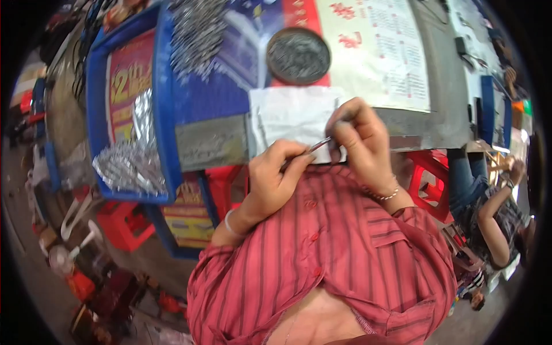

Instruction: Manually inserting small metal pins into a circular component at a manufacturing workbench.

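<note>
Between my two hands is a thin, dark metallic rod-like piece [320,144], too small to name more exactly. My left hand [276,175] pinches its lower left end between thumb and fingertips. My right hand [365,141] is closed at the other end, its fingertips darkened; whether they grip the piece or something else on it is hidden. Both hands are over the near edge of a white cloth or paper sheet [287,115], which has dark smudges. Just beyond the sheet stands a round shallow dish [298,56] holding a dark grey mass.
A heap of thin silvery metal pieces [198,34] lies at the far left of the table. Beside it, a blue tray [171,109] holds more shiny strips [132,169]. Red stools [430,184] stand under the table. Another person [489,213] sits at the right.
</note>
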The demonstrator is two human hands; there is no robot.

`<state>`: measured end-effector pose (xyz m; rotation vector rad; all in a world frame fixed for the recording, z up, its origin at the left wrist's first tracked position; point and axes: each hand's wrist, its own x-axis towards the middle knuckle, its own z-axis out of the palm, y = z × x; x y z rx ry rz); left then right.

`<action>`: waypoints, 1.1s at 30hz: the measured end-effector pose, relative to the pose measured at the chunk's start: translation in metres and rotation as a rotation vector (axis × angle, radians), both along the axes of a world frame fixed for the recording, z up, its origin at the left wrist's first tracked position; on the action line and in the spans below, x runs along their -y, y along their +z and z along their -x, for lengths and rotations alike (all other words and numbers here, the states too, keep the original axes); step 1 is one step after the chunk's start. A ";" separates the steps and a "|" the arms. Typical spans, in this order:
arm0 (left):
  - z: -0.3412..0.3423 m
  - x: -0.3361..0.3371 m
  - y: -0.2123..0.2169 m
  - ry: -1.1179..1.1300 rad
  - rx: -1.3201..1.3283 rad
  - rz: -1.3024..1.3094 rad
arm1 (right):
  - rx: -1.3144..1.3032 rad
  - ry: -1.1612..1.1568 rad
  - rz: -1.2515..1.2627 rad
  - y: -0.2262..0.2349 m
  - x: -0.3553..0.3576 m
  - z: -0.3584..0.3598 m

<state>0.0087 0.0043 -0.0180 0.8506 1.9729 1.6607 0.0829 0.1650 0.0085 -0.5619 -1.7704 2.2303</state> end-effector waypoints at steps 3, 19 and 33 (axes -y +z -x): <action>-0.001 -0.009 0.001 0.055 -0.284 -0.006 | 0.070 -0.017 -0.253 0.011 -0.006 -0.003; -0.009 0.005 -0.002 0.003 0.213 -0.022 | -0.045 0.090 0.050 0.006 0.001 -0.010; -0.003 0.000 -0.009 0.074 -0.279 -0.097 | -0.023 0.053 0.041 -0.002 0.005 -0.007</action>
